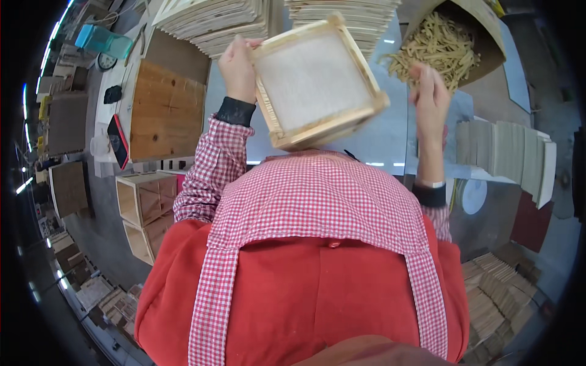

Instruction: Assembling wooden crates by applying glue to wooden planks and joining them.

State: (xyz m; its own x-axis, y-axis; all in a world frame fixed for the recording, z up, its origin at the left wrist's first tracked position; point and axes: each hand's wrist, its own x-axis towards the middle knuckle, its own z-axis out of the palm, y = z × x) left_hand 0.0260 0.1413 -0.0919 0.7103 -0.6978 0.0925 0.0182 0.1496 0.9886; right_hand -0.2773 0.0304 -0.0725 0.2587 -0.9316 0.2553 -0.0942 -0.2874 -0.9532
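Observation:
My left hand [239, 70] grips the upper left corner of a square wooden frame [361, 58], which is tilted above the table and slightly blurred. A whitish panel [314, 79] fills the frame. To the right of it, apart from the frame, my right hand [432, 100] is raised with its fingers curled together; what they hold, if anything, is hidden. Just beyond that hand, a heap of thin pale wooden strips [436, 49] spills from the mouth of a brown bin [491, 46].
A blue-grey tabletop [381, 137] lies below the frame. Two stacks of wooden pieces, left [223, 27] and right [348, 18], stand at the far side. A large wooden box [165, 110] borders the left; pale panels [506, 152] stand in a row on the right.

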